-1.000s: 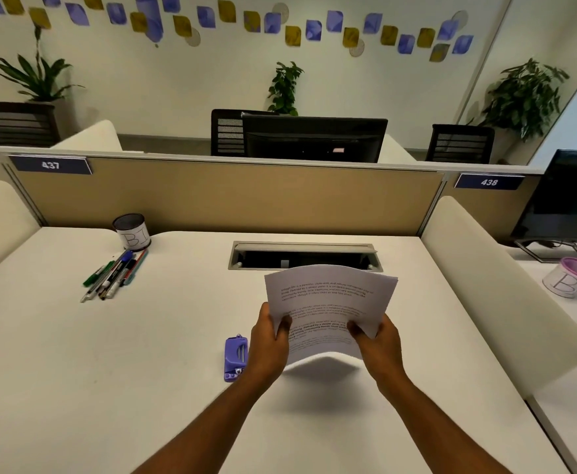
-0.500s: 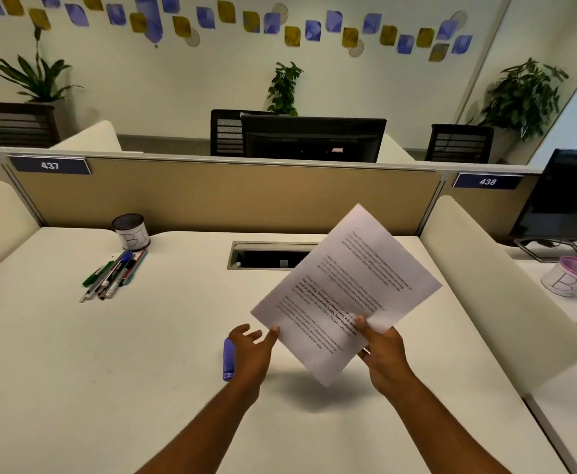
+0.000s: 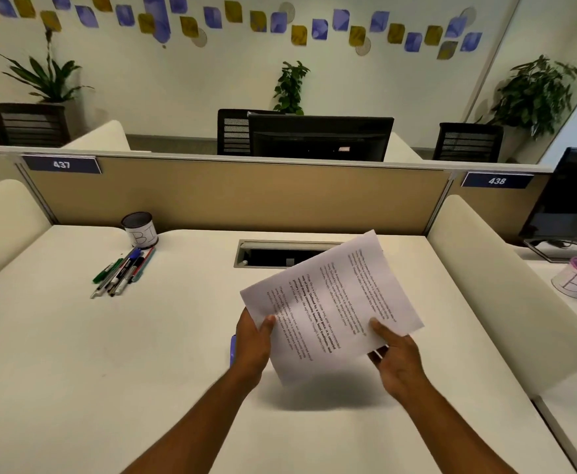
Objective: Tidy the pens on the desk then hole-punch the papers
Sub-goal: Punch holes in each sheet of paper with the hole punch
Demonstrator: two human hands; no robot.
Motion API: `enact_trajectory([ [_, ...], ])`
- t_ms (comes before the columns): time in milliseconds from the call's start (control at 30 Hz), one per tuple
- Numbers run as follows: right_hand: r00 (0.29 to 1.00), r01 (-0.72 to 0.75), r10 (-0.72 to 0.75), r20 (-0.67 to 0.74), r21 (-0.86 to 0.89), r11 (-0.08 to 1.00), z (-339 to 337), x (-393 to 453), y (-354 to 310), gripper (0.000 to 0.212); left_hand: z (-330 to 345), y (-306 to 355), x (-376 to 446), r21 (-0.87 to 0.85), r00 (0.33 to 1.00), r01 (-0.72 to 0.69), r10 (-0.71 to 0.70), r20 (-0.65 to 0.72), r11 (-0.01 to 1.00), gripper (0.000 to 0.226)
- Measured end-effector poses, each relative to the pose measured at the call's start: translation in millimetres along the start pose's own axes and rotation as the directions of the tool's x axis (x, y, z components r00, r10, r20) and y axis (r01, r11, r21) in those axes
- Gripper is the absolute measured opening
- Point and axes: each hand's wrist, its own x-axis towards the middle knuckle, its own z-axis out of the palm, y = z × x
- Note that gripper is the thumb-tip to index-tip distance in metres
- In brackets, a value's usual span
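Papers [image 3: 331,302] are pinched at the near edges by left hand [image 3: 253,340] and right hand [image 3: 395,354], thumbs on top, and held tilted above the desk [image 3: 109,371]. Purple hole punch [image 3: 232,350] is mostly hidden behind the left wrist. Pens [image 3: 123,271] lie loose beside the cup [image 3: 140,229]. Risk: sheets fanning out of alignment if either pinch is eased, so holes would be offset.

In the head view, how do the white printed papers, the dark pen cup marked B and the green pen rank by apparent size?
1. White printed papers, also nearest the camera.
2. Dark pen cup marked B.
3. Green pen, the slimmest.
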Motion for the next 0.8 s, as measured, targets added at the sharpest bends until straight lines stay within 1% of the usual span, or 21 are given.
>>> enact_trajectory([
  [67,0.998,0.025,-0.025,-0.050,-0.001,1.000,-9.0,7.5,-14.2,0.046,-4.4,-0.5,3.0,0.042,1.000,-0.018,0.019,-0.025,0.999,0.033],
  [133,0.997,0.055,-0.059,-0.051,-0.071,0.996,-16.8,12.8,-25.9,0.037,-6.1,-0.6,4.7,0.073,0.998,-0.047,0.050,-0.033,0.996,0.031],
  [200,0.993,0.101,-0.109,-0.035,-0.173,0.980,-22.4,15.0,-33.5,0.034,-5.6,0.0,5.4,0.109,0.996,-0.075,0.080,-0.037,0.991,0.030],
  [267,0.984,0.166,-0.176,-0.002,-0.314,0.935,-26.2,14.9,-37.5,0.031,-5.2,0.7,6.0,0.142,0.994,-0.090,0.098,-0.045,0.986,0.030],
  [333,0.973,0.220,-0.226,0.041,-0.451,0.865,-28.8,15.1,-37.9,0.027,-5.0,0.6,7.1,0.181,0.992,-0.099,0.111,-0.054,0.978,0.029],
  [400,0.967,0.246,-0.244,0.075,-0.527,0.814,-29.5,15.6,-35.1,0.029,-5.2,0.1,7.7,0.206,0.990,-0.107,0.123,-0.064,0.973,0.028],
  [533,0.959,0.279,-0.252,0.129,-0.578,0.767,-21.0,12.6,-26.3,0.047,-4.0,-2.7,5.8,0.243,0.986,-0.137,0.156,-0.062,0.960,0.023],
  [600,0.949,0.310,-0.282,0.142,-0.587,0.748,-15.7,10.1,-20.8,0.042,-2.9,-3.8,3.5,0.266,0.984,-0.151,0.171,-0.054,0.952,0.020],
  [700,0.936,0.336,-0.338,0.101,-0.552,0.763,-11.0,6.5,-15.8,0.029,0.4,-1.9,1.4,0.271,0.983,-0.159,0.179,-0.051,0.950,0.023],
  [800,0.922,0.356,-0.381,0.066,-0.530,0.770,-11.0,3.4,-12.1,0.030,3.0,1.0,-1.8,0.266,0.984,-0.154,0.173,-0.048,0.951,0.030],
])
